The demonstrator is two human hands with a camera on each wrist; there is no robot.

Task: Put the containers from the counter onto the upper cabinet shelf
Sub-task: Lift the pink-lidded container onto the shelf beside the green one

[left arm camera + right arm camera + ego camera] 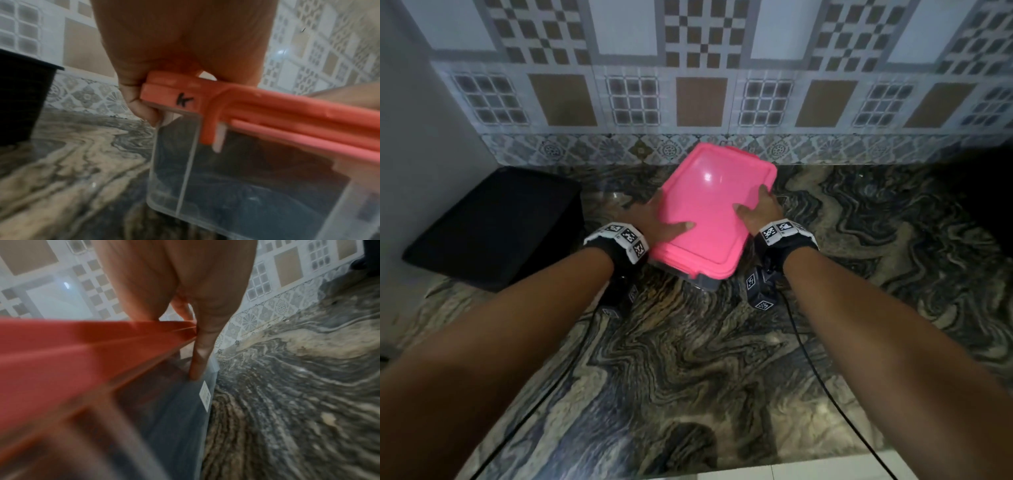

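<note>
While my fingers (144, 110) clamp both sides of the pink-lidded container (709, 209), its lid could unclip and drop the tub.

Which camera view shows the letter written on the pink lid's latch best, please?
The left wrist view: the black K sits sharp on the pink latch beside the left hand. The head view shows only the lid's top; the right wrist view shows its blurred edge.

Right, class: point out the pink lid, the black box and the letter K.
pink lid (709, 212), head view, middle of its top.
black box (496, 226), head view, its top face.
letter K (183, 100), left wrist view, on the lid's clip.
</note>
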